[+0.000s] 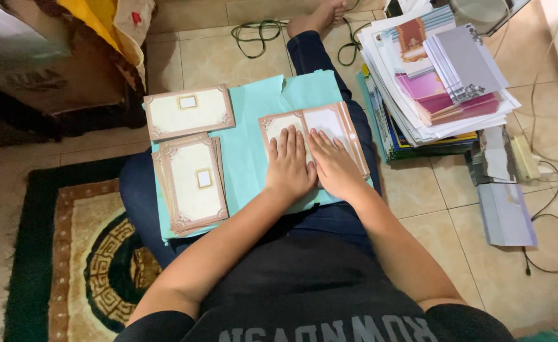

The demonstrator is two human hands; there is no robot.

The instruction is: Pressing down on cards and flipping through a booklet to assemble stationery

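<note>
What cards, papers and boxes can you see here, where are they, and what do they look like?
Open card: on the teal sheet across the lap, under the left hand and right hand; cream, brown ornate border.
Single card: upper left of the sheet; cream rectangle, small window.
Card stack: lower left of the sheet; same design.
Paper pile: right, on the floor; white, pink, grey.
Grey folder: floor, lower right.

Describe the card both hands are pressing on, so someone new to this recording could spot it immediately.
Find the teal paper sheet spread over the seated person's lap. On its right part lies an opened card, under the left hand and right hand. Unlike the closed cream cards on the sheet's left, it is unfolded, showing a centre crease.
</note>
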